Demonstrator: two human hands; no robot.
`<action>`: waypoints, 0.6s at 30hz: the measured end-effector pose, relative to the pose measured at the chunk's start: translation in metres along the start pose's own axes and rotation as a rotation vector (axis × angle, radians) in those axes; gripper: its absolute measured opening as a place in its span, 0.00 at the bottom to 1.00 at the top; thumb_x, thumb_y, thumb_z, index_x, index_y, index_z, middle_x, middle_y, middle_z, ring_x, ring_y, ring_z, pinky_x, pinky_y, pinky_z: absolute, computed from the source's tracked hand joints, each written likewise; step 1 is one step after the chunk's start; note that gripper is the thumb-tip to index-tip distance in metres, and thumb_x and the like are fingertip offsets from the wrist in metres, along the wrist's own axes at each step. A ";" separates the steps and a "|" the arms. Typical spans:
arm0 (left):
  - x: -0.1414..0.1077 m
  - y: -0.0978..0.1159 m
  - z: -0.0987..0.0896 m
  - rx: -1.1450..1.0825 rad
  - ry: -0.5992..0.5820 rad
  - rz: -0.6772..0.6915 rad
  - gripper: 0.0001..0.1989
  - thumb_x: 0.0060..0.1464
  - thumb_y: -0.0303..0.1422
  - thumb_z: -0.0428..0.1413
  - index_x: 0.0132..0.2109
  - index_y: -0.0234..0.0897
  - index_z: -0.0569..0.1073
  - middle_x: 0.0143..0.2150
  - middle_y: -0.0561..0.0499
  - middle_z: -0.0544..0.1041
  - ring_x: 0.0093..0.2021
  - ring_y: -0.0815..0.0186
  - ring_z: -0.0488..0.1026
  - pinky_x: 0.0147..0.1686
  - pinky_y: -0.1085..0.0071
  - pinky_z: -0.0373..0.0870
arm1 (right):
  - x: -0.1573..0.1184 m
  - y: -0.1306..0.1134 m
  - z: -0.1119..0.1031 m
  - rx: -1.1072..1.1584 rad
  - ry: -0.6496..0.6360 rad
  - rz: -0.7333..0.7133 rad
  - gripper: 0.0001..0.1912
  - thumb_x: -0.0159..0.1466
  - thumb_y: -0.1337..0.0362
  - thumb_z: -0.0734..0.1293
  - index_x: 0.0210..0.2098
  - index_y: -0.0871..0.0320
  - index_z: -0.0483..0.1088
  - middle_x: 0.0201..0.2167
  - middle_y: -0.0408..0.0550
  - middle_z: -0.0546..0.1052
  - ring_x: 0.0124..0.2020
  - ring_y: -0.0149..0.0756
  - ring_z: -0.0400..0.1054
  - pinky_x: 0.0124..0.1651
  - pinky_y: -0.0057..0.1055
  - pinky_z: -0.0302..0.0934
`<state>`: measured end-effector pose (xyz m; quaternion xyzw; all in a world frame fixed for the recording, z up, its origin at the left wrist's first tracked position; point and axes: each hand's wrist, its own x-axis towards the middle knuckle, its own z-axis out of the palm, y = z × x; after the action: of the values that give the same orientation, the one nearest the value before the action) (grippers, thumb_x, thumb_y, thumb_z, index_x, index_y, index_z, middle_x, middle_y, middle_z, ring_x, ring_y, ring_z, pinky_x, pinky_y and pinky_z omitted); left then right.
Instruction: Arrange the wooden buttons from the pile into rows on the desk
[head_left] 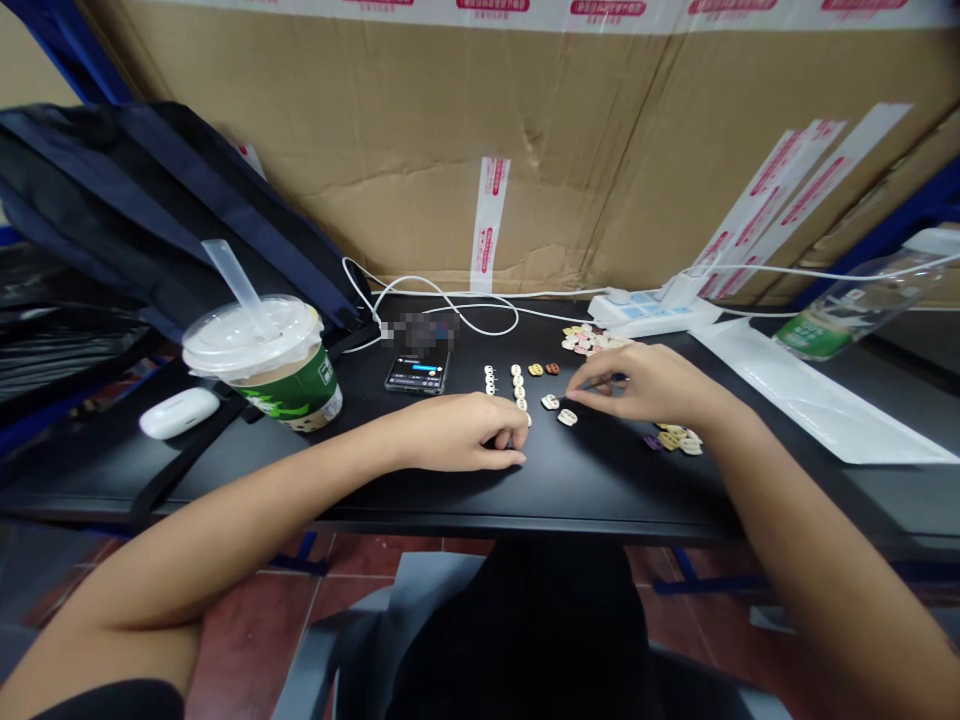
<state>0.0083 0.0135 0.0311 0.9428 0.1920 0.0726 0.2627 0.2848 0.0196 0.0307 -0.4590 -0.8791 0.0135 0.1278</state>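
Observation:
My left hand (pixel 469 432) rests on the black table with its fingers curled in, and nothing shows in them. It lies against the lower ends of two short columns of small cream pieces with dark markings, partly covering them; one is the right column (pixel 517 381). My right hand (pixel 637 385) has thumb and forefinger brought together in a pinch; whatever is between them is too small to make out. Just left of those fingertips lies a cream piece (pixel 550 402), with another cream piece (pixel 568 418) below it. A yellow piece (pixel 535 370) and a brown piece (pixel 553 369) sit above.
Behind my right hand is a pile of pale pieces (pixel 589 339); another mixed pile (pixel 675 440) lies below its wrist. A phone (pixel 417 368), lidded cup (pixel 289 375), white case (pixel 180 413), backpack (pixel 187 210), power strip (pixel 641 315), white packet (pixel 817 390) and bottle (pixel 847 305) surround them.

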 end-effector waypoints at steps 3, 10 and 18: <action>0.000 -0.001 0.000 0.021 -0.003 -0.007 0.04 0.61 0.31 0.57 0.37 0.36 0.74 0.33 0.53 0.71 0.32 0.70 0.68 0.33 0.74 0.62 | -0.001 -0.001 0.001 0.080 -0.033 -0.041 0.09 0.62 0.59 0.68 0.37 0.48 0.81 0.31 0.41 0.82 0.28 0.33 0.72 0.32 0.28 0.61; 0.001 -0.001 0.004 0.041 0.063 -0.062 0.04 0.60 0.32 0.57 0.37 0.36 0.72 0.32 0.54 0.71 0.30 0.71 0.67 0.31 0.75 0.61 | 0.000 -0.008 0.003 0.292 -0.186 -0.098 0.10 0.63 0.57 0.68 0.37 0.51 0.82 0.31 0.43 0.82 0.27 0.33 0.71 0.32 0.29 0.62; 0.001 0.000 0.012 0.076 0.084 -0.135 0.14 0.57 0.44 0.60 0.39 0.36 0.72 0.33 0.54 0.73 0.31 0.70 0.68 0.29 0.75 0.59 | 0.004 -0.029 0.007 0.442 -0.198 -0.209 0.10 0.64 0.61 0.68 0.38 0.54 0.82 0.29 0.44 0.79 0.26 0.30 0.67 0.29 0.26 0.60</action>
<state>0.0120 0.0085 0.0205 0.9332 0.2687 0.0866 0.2226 0.2574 0.0070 0.0288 -0.3230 -0.9058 0.2367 0.1388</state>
